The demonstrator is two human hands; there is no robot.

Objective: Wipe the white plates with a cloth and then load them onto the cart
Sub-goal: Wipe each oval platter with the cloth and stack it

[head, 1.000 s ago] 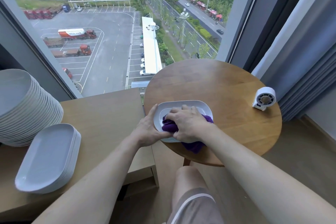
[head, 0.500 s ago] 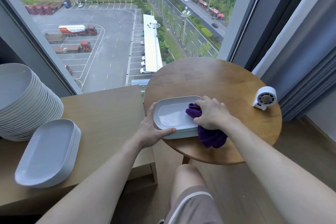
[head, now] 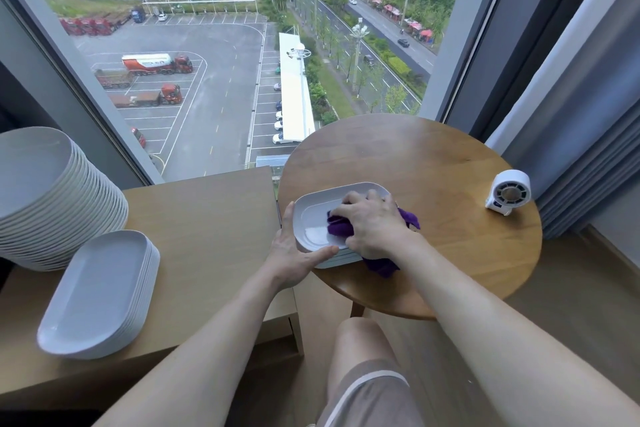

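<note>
A white oblong plate [head: 313, 218] tops a short stack at the near-left edge of the round wooden table [head: 433, 184]. My left hand [head: 294, 253] grips the stack's near-left rim, thumb on the top plate's edge. My right hand [head: 372, 224] holds a bunched purple cloth [head: 341, 227] and presses it on the plate's right half; cloth ends stick out past my wrist. On the wooden surface [head: 214, 236] at left sit a stack of white oblong plates [head: 97, 291] and a tall stack of round white plates [head: 45, 198].
A small white fan [head: 509, 191] stands at the table's right edge. A large window lies straight ahead, grey curtains hang at right. My bare knee [head: 360, 343] is below the table's near edge. Wooden floor runs under the table.
My right hand has swept the cloth from the plate's right end back toward its middle. My left hand has stayed on the rim.
</note>
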